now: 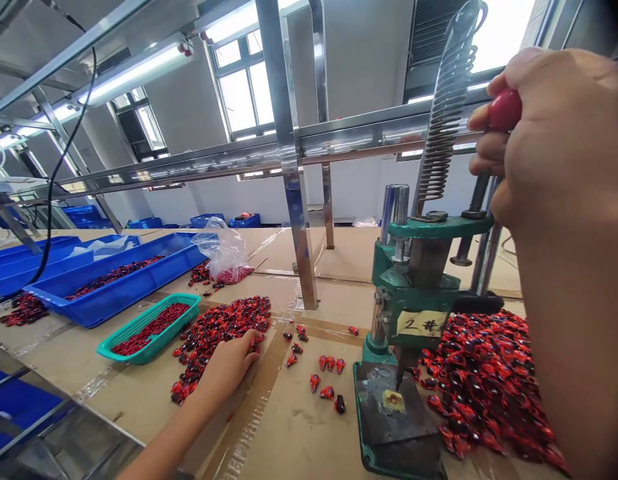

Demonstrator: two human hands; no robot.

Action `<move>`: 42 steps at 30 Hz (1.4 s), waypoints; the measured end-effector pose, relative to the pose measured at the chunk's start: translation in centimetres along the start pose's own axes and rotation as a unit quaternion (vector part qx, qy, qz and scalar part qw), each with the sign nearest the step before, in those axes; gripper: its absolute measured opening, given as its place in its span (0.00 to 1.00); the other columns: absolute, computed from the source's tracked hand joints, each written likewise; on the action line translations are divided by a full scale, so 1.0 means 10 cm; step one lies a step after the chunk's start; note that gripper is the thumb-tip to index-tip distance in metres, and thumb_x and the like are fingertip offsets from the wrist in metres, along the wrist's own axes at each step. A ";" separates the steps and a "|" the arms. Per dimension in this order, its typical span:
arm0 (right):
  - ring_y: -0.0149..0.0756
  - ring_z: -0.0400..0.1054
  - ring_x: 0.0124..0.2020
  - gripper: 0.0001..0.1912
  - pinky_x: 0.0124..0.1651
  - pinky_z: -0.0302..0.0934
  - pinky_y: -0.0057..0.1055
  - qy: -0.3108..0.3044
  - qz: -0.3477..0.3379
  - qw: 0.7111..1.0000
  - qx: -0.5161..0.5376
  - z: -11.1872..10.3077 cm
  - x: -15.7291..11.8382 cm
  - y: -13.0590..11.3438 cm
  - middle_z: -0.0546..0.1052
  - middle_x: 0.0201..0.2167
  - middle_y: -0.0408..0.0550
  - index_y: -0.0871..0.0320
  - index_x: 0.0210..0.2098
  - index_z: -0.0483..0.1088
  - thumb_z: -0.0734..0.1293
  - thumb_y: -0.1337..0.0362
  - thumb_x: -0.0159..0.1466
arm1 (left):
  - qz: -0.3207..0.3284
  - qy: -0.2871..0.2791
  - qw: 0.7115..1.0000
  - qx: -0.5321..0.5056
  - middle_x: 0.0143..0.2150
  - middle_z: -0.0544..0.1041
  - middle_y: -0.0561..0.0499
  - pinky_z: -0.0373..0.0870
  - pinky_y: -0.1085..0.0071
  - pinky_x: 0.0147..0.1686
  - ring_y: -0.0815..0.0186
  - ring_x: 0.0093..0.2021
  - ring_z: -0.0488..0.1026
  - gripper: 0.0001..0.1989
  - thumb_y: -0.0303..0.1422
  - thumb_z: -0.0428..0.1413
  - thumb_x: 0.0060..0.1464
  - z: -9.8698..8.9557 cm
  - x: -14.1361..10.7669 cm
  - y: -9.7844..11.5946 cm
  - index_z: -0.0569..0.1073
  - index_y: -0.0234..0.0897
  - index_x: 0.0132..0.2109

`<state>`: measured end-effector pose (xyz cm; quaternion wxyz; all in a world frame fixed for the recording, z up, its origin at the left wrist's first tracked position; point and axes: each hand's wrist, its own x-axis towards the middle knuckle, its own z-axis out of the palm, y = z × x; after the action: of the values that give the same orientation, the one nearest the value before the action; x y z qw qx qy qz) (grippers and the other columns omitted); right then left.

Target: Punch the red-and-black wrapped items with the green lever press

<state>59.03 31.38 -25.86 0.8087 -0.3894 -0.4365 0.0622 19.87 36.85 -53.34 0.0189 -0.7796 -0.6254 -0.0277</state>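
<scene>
My right hand (553, 127) is wrapped round the red ball knob (506, 110) of the lever on a green hand press (423, 293). A paper label marked "2#" is stuck on the press, and a small yellowish seat (393, 401) lies on its base plate below the ram. My left hand (231, 363) rests at the right edge of a pile of small red and black plastic parts (223, 327). Its thumb and finger are closed on one such part (257, 343), which they partly hide. Several loose parts (331, 363) lie between that hand and the press.
A larger heap of red and black parts (489, 380) lies right of the press. At the left stand a green basket (106, 350) of red pieces and a blue tray (93, 310). Behind are a clear plastic bag (226, 250) and a metal post (301, 240).
</scene>
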 end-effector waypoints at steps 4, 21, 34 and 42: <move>0.21 0.55 0.17 0.05 0.19 0.45 0.27 0.010 0.001 1.000 -0.004 -0.02 0.01 0.00 0.68 0.24 0.42 0.60 0.30 0.67 0.62 0.64 0.56 | 0.035 0.005 0.994 -0.103 0.48 0.83 0.47 0.69 0.65 0.48 0.56 0.48 0.78 0.13 0.33 0.52 0.62 -0.06 -0.02 0.00 0.78 0.42 0.51; 0.20 0.51 0.21 0.09 0.23 0.47 0.22 -0.046 -0.038 0.998 0.026 -0.03 -0.02 -0.01 0.66 0.25 0.43 0.63 0.33 0.62 0.60 0.63 0.66 | 0.264 -0.034 0.857 -0.441 0.42 0.84 0.52 0.69 0.69 0.47 0.62 0.40 0.77 0.11 0.37 0.60 0.61 0.18 -0.17 1.88 0.82 0.47 0.49; 0.20 0.49 0.21 0.07 0.23 0.45 0.21 -0.052 -0.058 0.996 0.048 -0.02 -0.05 0.02 0.66 0.25 0.44 0.64 0.32 0.61 0.61 0.65 0.63 | 0.173 -0.142 0.739 -0.635 0.49 0.83 0.47 0.72 0.68 0.50 0.60 0.49 0.79 0.12 0.40 0.62 0.60 0.36 -0.23 2.04 0.76 0.39 0.45; 0.18 0.49 0.22 0.09 0.25 0.45 0.20 -0.069 -0.097 0.993 0.019 -0.18 -0.17 -0.10 0.61 0.27 0.44 0.63 0.30 0.57 0.58 0.67 0.68 | 0.249 -0.047 0.802 -0.541 0.46 0.83 0.51 0.71 0.67 0.49 0.63 0.45 0.78 0.10 0.37 0.61 0.62 0.36 -0.16 1.99 0.80 0.44 0.49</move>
<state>59.09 28.93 -26.89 0.7858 -0.3246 -0.5261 0.0186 38.99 31.22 -56.96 -0.4291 -0.7925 -0.2939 -0.3187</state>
